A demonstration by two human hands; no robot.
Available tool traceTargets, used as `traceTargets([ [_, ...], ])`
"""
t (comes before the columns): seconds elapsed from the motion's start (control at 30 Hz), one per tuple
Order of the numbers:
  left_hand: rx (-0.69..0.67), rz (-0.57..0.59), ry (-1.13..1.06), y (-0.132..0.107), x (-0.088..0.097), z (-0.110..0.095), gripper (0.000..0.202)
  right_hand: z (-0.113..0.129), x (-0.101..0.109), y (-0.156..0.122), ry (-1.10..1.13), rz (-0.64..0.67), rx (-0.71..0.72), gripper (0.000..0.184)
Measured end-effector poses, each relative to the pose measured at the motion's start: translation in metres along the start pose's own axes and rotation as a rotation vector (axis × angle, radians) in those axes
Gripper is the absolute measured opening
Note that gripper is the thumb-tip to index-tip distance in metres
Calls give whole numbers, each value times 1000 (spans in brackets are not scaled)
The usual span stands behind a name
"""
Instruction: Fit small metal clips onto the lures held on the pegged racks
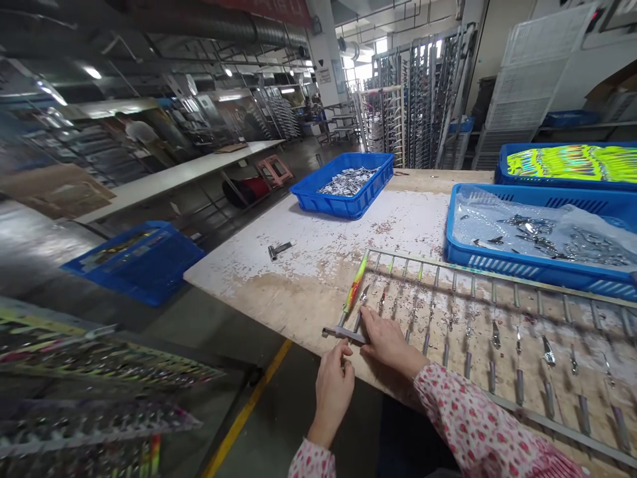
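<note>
A long metal rack (507, 269) lies on the table, with small shiny fish-shaped pieces held in rows of metal clips. My right hand (391, 342) grips the rack's near left end, its fingertips at the clip below a small silver piece (364, 293). What lies under those fingers is partly hidden. Just below the rack's corner is my left hand (334, 385), fingers curled and thumb close to them; whether anything small sits between them I cannot make out. The rack's left end bar (354, 289) is coloured yellow-green and red.
A blue tray of small silvery pieces (306, 190) stands at the far table edge. On the right are a plastic-lined blue basket (478, 255) and a tray of yellow lures (572, 162). A small metal tool (279, 250) lies left. Loaded racks (99, 372) stand lower left.
</note>
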State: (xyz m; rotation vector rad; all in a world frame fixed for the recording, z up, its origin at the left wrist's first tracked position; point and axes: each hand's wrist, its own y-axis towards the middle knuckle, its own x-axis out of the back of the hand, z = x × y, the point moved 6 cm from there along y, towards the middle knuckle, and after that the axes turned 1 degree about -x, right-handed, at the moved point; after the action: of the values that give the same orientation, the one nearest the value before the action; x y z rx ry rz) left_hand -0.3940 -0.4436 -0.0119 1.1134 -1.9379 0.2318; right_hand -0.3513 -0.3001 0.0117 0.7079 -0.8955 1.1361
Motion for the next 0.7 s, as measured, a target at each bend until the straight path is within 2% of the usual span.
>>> traceTargets([
  [0.1, 3, 0, 16, 1, -2, 0, 20, -4, -4, 6, 52, 39, -6, 78],
  [0.3, 13, 6, 10, 1, -2, 1, 23, -12, -8, 10, 107, 23, -32, 85],
  [0.4, 12, 13, 7, 1, -3, -1, 22, -13, -8, 11, 112, 30, -26, 80],
  [0.6, -36, -21, 7, 1, -1, -9, 25, -13, -7, 9, 118, -6, 18, 75],
  [0.7, -89, 16, -15, -1, 0, -15, 26, -14, -8, 8, 127, 0, 27, 75],
])
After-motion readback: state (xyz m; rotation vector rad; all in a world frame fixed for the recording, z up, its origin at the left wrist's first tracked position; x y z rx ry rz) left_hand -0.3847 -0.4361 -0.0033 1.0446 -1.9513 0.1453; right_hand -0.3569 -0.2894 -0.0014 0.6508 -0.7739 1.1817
